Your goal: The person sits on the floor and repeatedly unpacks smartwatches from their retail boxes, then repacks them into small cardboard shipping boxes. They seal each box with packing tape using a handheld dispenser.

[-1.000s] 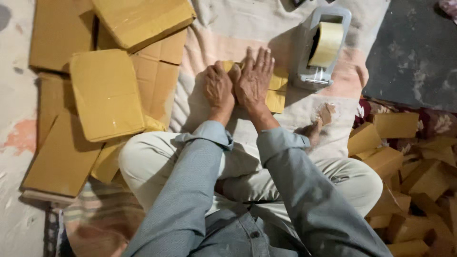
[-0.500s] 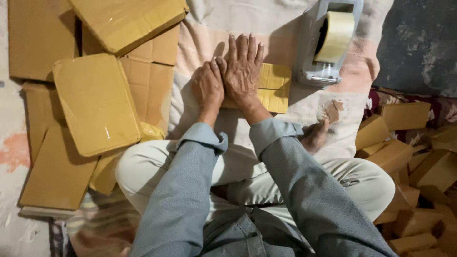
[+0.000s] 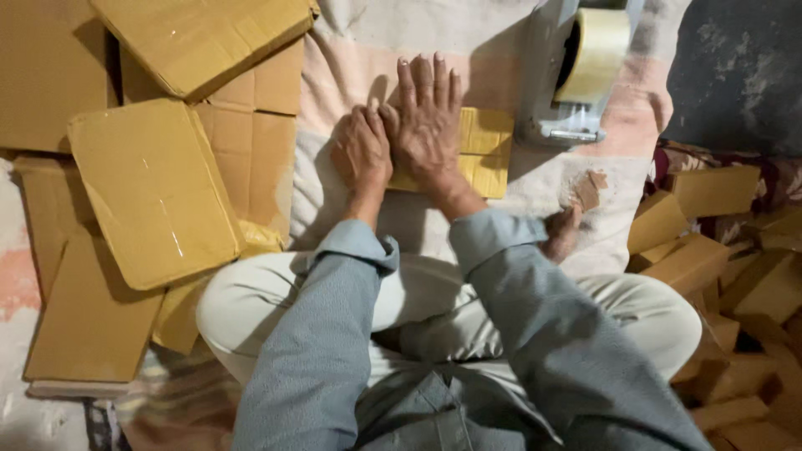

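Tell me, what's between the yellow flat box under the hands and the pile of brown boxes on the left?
In the head view, only bare pink-and-cream cloth lies between the yellow flat box and the brown boxes.

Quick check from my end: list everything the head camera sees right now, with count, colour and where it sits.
small flat box: one, yellow, on the blanket under both hands
tape dispenser: one, grey, with a pale tape roll, upper right of the hands
wrapped flat packages: at least two, tan, stacked at left
flattened cardboard: several sheets, brown, under the packages at left
small cartons: many, tan, heaped at right
blanket: one, pale pink and cream, on the floor
left hand: curled, pressing the box's left end
right hand: flat, fingers spread, on top of the box
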